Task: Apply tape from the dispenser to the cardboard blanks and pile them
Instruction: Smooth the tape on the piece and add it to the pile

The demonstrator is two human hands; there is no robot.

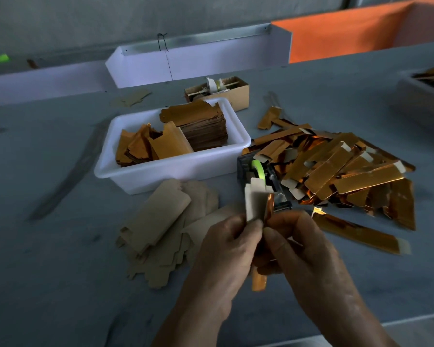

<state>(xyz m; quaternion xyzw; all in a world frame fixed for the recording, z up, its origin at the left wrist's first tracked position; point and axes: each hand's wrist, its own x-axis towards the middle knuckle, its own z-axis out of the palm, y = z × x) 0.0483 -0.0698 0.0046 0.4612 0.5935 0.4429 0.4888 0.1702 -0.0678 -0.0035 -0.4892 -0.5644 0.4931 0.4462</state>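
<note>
Both hands raised over the grey desk (48, 284), left hand (226, 249) and right hand (301, 244) pinching one folded cardboard blank (254, 204) between thumbs and fingers, just in front of the tape dispenser (261, 176). Taped gold blanks (348, 171) heaped right of it; plain blanks (161, 231) spread left; more in a white tub (176, 169).

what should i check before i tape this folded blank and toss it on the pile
1. Folded gold-and-white cardboard blank gripped by both the left hand and the right hand: ok.
2. Black tape dispenser with green roll within reach, just behind the blank: ok.
3. Free tape end ready at the dispenser's cutter: cannot tell, blank hides it.
4. Heap of finished gold blanks has room, right of dispenser: ok.
5. Flat brown blanks left of the hands for next pick: ok.
</note>
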